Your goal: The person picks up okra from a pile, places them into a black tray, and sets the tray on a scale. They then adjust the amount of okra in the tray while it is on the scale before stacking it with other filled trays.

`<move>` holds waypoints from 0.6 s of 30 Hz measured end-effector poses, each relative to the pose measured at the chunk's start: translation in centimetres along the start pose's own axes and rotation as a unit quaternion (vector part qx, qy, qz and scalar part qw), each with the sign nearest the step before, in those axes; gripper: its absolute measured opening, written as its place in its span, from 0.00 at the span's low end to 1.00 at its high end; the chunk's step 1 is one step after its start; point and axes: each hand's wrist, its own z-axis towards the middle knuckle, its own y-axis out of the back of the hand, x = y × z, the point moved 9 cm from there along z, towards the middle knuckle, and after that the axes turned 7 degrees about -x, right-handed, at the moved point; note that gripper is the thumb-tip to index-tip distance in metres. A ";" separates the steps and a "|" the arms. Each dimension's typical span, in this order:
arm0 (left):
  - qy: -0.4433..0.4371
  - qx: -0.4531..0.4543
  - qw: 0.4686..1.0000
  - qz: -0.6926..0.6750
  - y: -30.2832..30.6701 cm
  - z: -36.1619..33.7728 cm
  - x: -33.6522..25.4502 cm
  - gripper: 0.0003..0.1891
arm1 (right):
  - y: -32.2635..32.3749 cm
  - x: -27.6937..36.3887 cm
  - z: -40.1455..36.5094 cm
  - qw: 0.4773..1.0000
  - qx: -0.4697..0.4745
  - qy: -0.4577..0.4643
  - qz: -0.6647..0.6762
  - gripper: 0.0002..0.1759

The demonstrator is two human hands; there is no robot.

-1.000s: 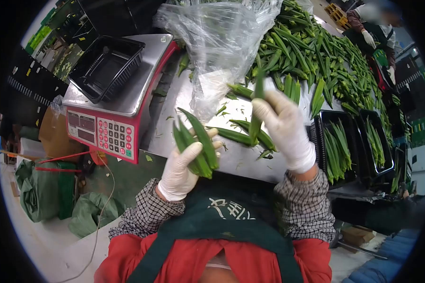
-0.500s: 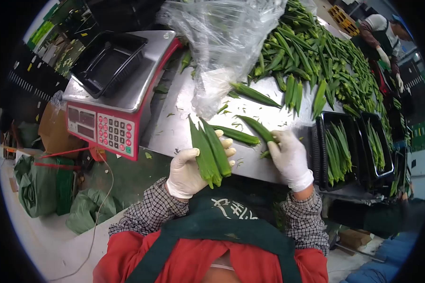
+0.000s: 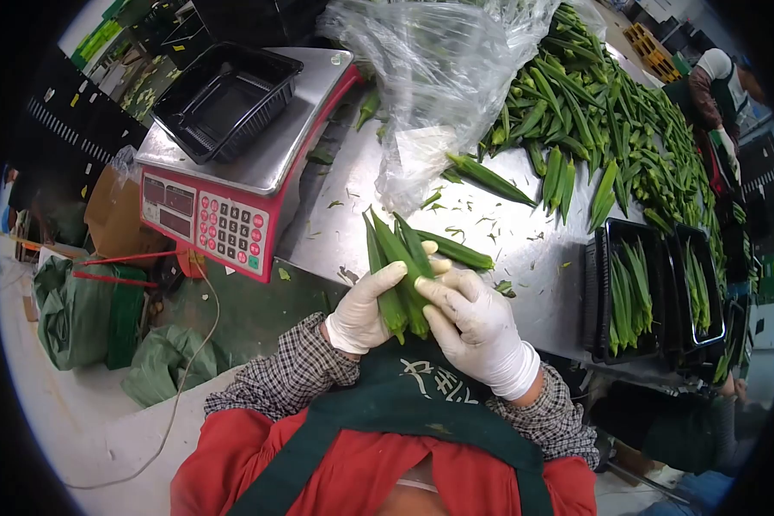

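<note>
In front of my apron, a small bunch of green okra pods (image 3: 387, 288) points tips up. My left hand (image 3: 359, 314), in a white glove, is closed around the bunch, thumb across its front. The gloved right hand (image 3: 483, 331) comes in from the right, thumb and fingers pinching an okra pod at the bunch's right side; its fingers partly hide that pod. Just beyond my hands, a single okra pod (image 3: 456, 249) lies on the metal table (image 3: 525, 301).
A red scale (image 3: 271, 206) bearing an empty black tray (image 3: 224, 103) stands left. Clear plastic film (image 3: 439, 69) lies at the back, beside a large okra heap (image 3: 636, 138). Black trays (image 3: 599, 297) with okra stand right. Another person (image 3: 718, 95) stands far right.
My right hand has brought an okra pod from the table leftward to the bunch in my left hand. The view has shifted slightly, so the table things appear farther right.
</note>
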 end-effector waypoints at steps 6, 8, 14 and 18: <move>0.010 -0.036 0.999 -0.029 0.2 -0.5 -1.1 0.26 | 3.7 -7.3 -0.9 0.981 -0.052 -0.136 -0.131 0.13; -0.003 -0.053 0.998 -0.018 0.5 -0.4 -1.5 0.27 | 2.8 -8.9 -1.9 0.973 -0.014 -0.124 -0.196 0.13; 0.014 -0.059 0.998 -0.004 0.1 -0.7 -1.1 0.33 | 3.2 -12.5 -3.9 0.889 -0.052 -0.417 0.183 0.14; 0.024 -0.042 0.999 0.000 -0.9 -0.2 -0.7 0.36 | 2.4 -12.4 -4.5 0.842 -0.031 -0.444 0.306 0.14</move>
